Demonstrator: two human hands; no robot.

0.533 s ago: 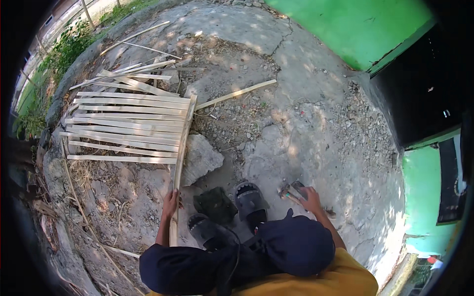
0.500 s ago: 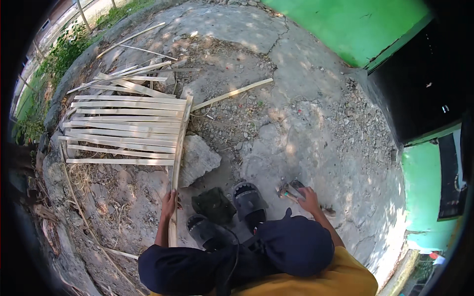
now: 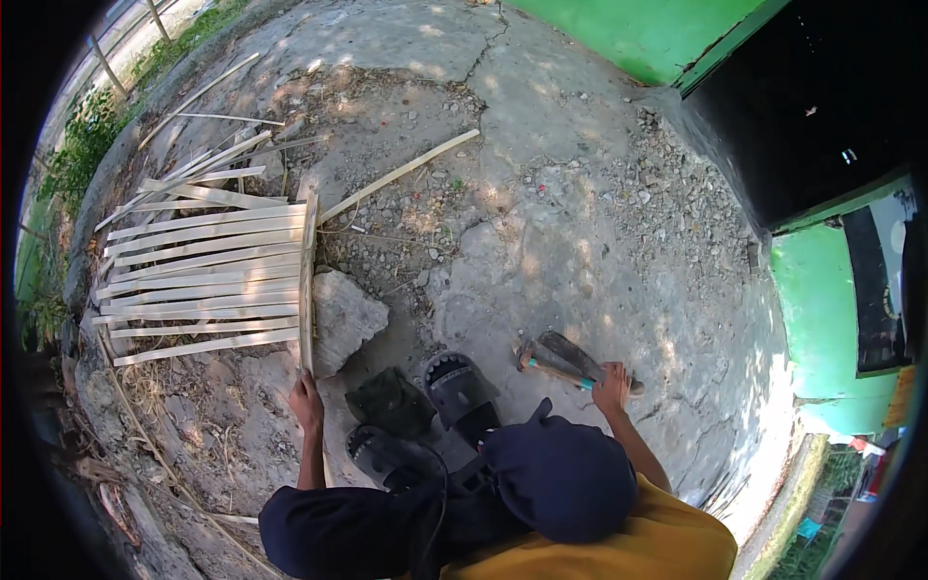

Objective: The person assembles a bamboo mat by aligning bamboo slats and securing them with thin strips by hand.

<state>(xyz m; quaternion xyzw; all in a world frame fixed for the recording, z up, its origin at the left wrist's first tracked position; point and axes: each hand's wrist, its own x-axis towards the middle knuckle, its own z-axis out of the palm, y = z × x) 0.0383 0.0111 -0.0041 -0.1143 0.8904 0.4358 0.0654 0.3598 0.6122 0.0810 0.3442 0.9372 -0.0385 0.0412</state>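
Observation:
My left hand (image 3: 306, 401) is closed around the near end of a long pale bamboo rail (image 3: 308, 280). A row of bamboo slats (image 3: 208, 280) runs leftward from that rail, lying on the ground like a panel. On the right, my right hand (image 3: 611, 389) is wrapped round the handle end of a hammer (image 3: 559, 372) with a teal grip, which lies low at the ground. Right beside the hammer is a dark broad-bladed knife (image 3: 572, 352); the tip of its handle shows past my hand. My fingers partly hide both handles.
A flat rock (image 3: 345, 321) sits against the rail. Near my sandals (image 3: 459, 391) lies a dark crumpled cloth (image 3: 391, 402). Loose bamboo strips (image 3: 208, 174) are piled beyond the slats, and a single strip (image 3: 401, 176) points away to the right. A green wall (image 3: 822, 304) stands at right.
The whole scene has shifted left in view. My right hand has slid rightward along the hammer toward its handle end, uncovering more of the knife blade. My left hand stays on the rail.

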